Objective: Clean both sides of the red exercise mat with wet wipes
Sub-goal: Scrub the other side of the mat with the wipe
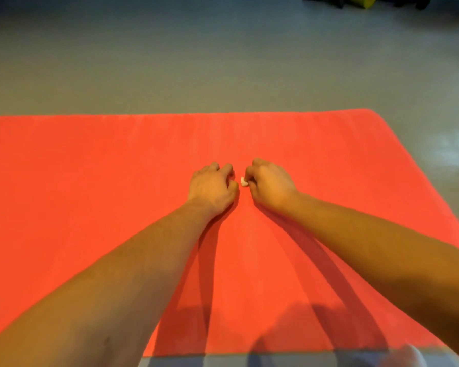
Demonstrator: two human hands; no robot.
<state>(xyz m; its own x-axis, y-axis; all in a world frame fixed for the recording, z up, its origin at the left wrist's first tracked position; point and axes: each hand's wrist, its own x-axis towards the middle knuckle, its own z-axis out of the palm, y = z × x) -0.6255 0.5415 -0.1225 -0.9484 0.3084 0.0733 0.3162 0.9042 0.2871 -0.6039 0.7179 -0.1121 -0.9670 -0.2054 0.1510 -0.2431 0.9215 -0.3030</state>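
Observation:
The red exercise mat (90, 181) lies flat on the grey floor and fills most of the view, with its right end visible and its left end cut off. Both my hands rest near its middle, knuckles up. My right hand (269, 184) has curled fingers that pinch a small white wad, the wet wipe (243, 181), of which only a tip shows. My left hand (212, 188) sits just left of it with fingers curled under; nothing shows in it.
Grey floor (223, 62) surrounds the mat on the far side and right. Dark equipment and a yellow object (362, 1) stand at the far top right. A pale blurred shape (408, 353) lies at the bottom right edge.

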